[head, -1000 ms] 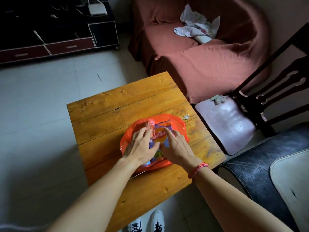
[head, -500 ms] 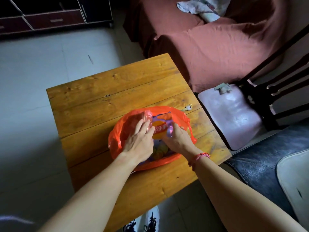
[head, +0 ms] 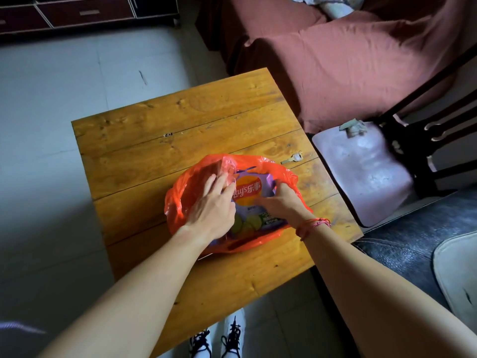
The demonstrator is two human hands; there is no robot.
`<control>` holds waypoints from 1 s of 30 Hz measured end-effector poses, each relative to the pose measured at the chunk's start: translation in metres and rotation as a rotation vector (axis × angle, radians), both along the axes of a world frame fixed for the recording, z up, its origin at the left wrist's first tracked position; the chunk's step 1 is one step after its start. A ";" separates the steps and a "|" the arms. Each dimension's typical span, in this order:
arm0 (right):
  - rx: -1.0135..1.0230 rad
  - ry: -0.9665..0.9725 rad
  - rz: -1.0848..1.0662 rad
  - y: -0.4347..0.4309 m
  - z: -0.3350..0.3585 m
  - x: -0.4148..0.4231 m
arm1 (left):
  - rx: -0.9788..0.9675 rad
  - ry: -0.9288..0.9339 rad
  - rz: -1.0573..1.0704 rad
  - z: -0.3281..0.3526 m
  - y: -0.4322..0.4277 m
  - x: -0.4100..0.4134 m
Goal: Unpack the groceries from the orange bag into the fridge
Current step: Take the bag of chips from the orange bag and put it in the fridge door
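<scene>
Working at the orange bag (head: 185, 192), sitting on the near right part of the wooden table (head: 180, 125). Pressing the left hand (head: 214, 210), fingers nearly straight, onto the bag's crumpled left rim. Tucking the right hand (head: 282, 202), fingers curled, under the right rim beside a purple chip packet (head: 249, 191) lying inside; cannot tell what is being gripped. Noting a key (head: 293, 158) lying just beyond the bag.

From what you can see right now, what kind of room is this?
Probably a living room at home: a sofa under a reddish cover, a low dark cabinet with drawers, and a small wooden table on which the orange bag lies.
</scene>
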State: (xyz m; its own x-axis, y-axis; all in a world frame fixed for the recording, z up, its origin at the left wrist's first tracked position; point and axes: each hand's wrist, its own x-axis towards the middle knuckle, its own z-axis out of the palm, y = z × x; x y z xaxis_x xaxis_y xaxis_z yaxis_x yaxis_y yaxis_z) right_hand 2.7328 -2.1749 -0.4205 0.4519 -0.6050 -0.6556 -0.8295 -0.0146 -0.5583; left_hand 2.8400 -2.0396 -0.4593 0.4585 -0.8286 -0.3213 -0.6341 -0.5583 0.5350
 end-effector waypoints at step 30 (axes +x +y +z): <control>0.797 -0.222 -0.270 0.051 0.066 -0.026 | 0.025 0.548 0.509 0.115 0.053 0.010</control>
State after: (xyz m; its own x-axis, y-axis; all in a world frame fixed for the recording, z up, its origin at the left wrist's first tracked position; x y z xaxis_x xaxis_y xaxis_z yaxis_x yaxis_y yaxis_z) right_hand 2.7069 -2.1237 -0.3549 0.5269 -0.1080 -0.8430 -0.6186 0.6314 -0.4675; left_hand 2.8504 -1.9870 -0.3442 0.5523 -0.5460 -0.6300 0.0600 -0.7277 0.6833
